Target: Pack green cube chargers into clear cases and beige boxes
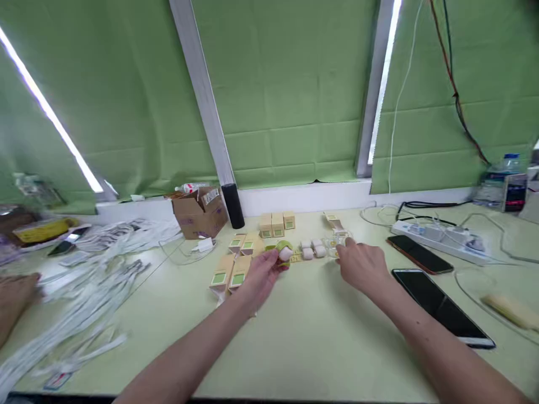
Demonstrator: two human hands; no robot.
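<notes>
- Our left hand is clamped on a rounded white piece with a green band.
- Our right hand touches clear plastic pieces; its fingertips are hidden, so we cannot tell whether it grips.
- Between our hands sit four white cushion-shaped blocks.
- Beside our left hand we see at least four cardstock boxes, partly covered; three smaller boxes stand beyond.
- Right of our right hand, two smooth phones lie flat on the tabletop.
- Far left, a person's blurred hand is cut off near tangled white strips.
</notes>
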